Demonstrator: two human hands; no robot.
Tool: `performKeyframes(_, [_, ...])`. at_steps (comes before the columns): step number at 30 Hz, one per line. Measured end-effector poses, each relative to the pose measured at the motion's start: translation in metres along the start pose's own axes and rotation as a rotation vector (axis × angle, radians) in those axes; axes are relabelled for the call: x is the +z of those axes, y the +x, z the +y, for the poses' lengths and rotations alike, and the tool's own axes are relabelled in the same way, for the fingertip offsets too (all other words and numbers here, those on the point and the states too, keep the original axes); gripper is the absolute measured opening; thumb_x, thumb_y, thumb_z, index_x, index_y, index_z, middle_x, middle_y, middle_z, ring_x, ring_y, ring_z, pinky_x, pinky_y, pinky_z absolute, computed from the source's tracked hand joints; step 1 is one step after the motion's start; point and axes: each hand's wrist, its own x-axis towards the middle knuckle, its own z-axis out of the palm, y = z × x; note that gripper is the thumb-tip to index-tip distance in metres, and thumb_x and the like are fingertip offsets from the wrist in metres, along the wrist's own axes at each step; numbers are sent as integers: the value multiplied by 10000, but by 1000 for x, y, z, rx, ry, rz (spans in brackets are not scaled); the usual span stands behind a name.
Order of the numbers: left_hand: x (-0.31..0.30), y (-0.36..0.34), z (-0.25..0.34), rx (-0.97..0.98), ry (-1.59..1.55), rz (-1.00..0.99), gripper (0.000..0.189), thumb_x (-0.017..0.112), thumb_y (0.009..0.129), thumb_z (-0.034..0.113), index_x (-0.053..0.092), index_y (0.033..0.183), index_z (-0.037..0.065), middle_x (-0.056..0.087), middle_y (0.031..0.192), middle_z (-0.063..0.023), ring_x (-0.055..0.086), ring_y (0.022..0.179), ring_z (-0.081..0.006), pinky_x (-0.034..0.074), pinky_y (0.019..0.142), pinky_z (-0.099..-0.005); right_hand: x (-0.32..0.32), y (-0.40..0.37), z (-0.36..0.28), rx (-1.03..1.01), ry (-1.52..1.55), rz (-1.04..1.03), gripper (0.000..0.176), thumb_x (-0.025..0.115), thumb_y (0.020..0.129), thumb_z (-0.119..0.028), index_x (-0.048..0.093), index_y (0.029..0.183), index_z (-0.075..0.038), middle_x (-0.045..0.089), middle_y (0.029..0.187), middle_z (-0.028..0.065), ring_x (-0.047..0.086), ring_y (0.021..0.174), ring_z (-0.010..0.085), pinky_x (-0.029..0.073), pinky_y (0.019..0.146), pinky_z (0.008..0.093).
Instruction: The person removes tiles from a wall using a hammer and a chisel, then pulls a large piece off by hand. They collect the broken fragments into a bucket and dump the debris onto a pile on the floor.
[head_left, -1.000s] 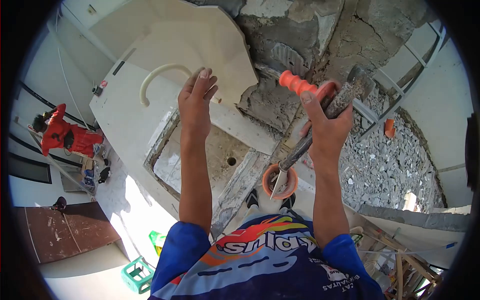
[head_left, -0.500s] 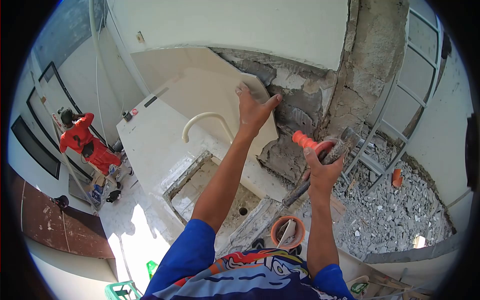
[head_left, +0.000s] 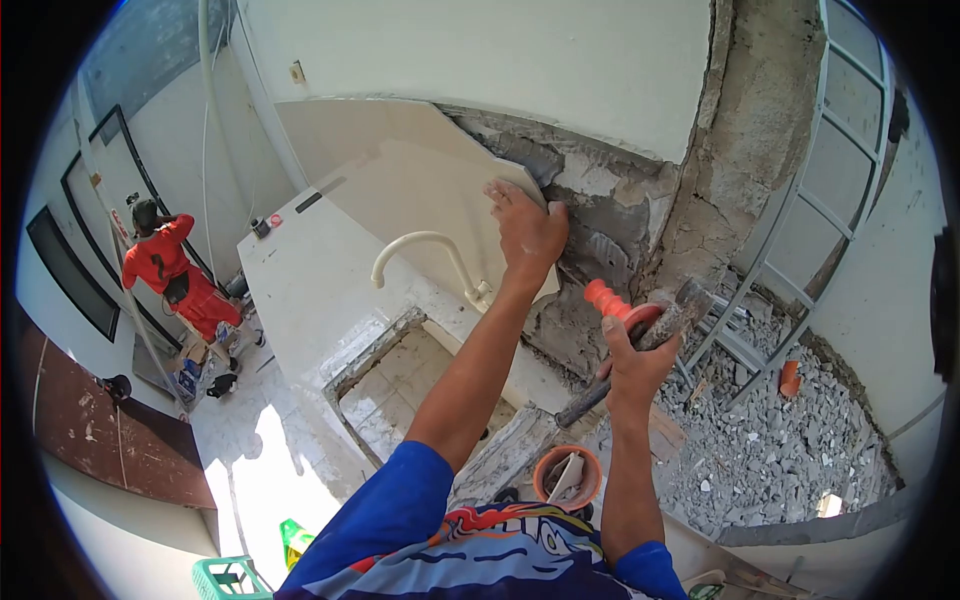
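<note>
- We see two hands of the wearer, near the middle of the frame.
- The left hand (head_left: 530, 228) is at the right edge of one beige panel (head_left: 400, 160); its fingers are slightly bent over the face, the thumb is apart. If it pinches the edge, we cannot tell.
- The right hand (head_left: 640, 365), right of the centre, is closed around two tools together: one hammer (head_left: 590, 400) with a dark handle, and one chisel (head_left: 610, 300) with an orange ribbed grip.
- Below the panel we count one curved faucet (head_left: 425, 240) and one rectangular basin (head_left: 385, 392), set in one pale desk (head_left: 300, 270).
- At the bottom centre there is one orange bucket (head_left: 540, 478) with broken pieces (head_left: 566, 478) inside; we cannot count them.
- At the right, one metal ladder (head_left: 795, 275) stands above one heap of grey rubble (head_left: 770, 460), with one orange piece (head_left: 790, 378) on it.
- At the left, one person (head_left: 160, 262) in red clothes stands.
- At the lower left we find one green stool (head_left: 215, 570), cut by the frame.
</note>
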Motion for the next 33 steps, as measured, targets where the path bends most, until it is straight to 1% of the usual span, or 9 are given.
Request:
performKeyframes(9, [17, 4, -3, 79, -53, 43, 965, 652, 788, 163, 29, 1419, -218, 73, 1475, -458, 42, 1406, -583, 128, 1162, -583, 2, -5, 0, 35, 18, 2, 534, 758, 744, -7, 439, 1172, -40, 527, 794, 39, 481, 471, 90, 396, 321, 229])
performKeyframes(12, [20, 5, -6, 62, -118, 46, 967, 628, 767, 140, 5, 1402, -239, 60, 1479, -453, -2, 1430, -541, 54, 1172, -575, 0, -5, 0, 56, 23, -9, 562, 755, 746, -3, 430, 1202, -36, 527, 807, 46, 488, 486, 91, 402, 327, 226])
performKeyframes(18, [21, 7, -12, 101, -153, -23, 951, 562, 725, 23, -68, 1387, -240, -46, 1460, -481, -92, 1377, -625, -27, 1143, -616, -2, -6, 6, 66, 25, -23, 652, 748, 764, -13, 372, 1295, -42, 522, 887, 70, 517, 559, 99, 423, 347, 226])
performKeyframes(19, [24, 5, -12, 120, -140, 30, 964, 559, 683, -3, -45, 1397, -238, 13, 1475, -455, -74, 1415, -563, -19, 1163, -581, -2, -6, 7, 73, 20, -29, 670, 746, 769, -17, 357, 1313, -45, 521, 899, 73, 520, 569, 101, 426, 349, 226])
performKeyframes(24, [28, 1, 0, 27, -241, 64, 966, 544, 694, -54, -89, 1406, -212, -37, 1465, -469, -93, 1388, -607, -25, 1131, -638, 0, -8, 9, 98, -10, -39, 708, 730, 792, -40, 306, 1358, -53, 527, 889, 70, 515, 545, 106, 426, 342, 227])
performKeyframes(26, [23, -2, 6, -28, -246, 30, 970, 536, 711, -66, -104, 1433, -169, -82, 1492, -435, -106, 1387, -607, 32, 1108, -694, 0, -8, 9, 97, -19, -44, 693, 728, 793, -39, 313, 1349, -54, 528, 879, 69, 511, 536, 107, 425, 340, 228])
performKeyframes(27, [6, -4, 17, -173, -350, -91, 971, 505, 736, -91, -124, 1475, -83, -150, 1534, -351, -131, 1385, -602, 145, 1017, -787, -1, -8, 11, 71, -14, -57, 682, 723, 793, -35, 320, 1343, -57, 526, 867, 64, 505, 522, 110, 425, 339, 230])
performKeyframes(30, [16, -3, 11, -147, -306, -53, 977, 491, 749, -102, -131, 1498, -23, -169, 1562, -283, -138, 1388, -595, 214, 933, -827, 3, -13, 7, 90, -30, -22, 650, 723, 794, -40, 345, 1323, -58, 526, 869, 60, 504, 519, 111, 430, 342, 232])
performKeyframes(33, [20, -1, 11, -175, -298, -60, 980, 501, 753, -95, -138, 1493, -31, -174, 1559, -286, -133, 1389, -596, 200, 944, -824, 7, -16, 7, 18, -39, -36, 438, 723, 821, -97, 446, 1159, -72, 484, 824, 23, 495, 543, 98, 424, 353, 248])
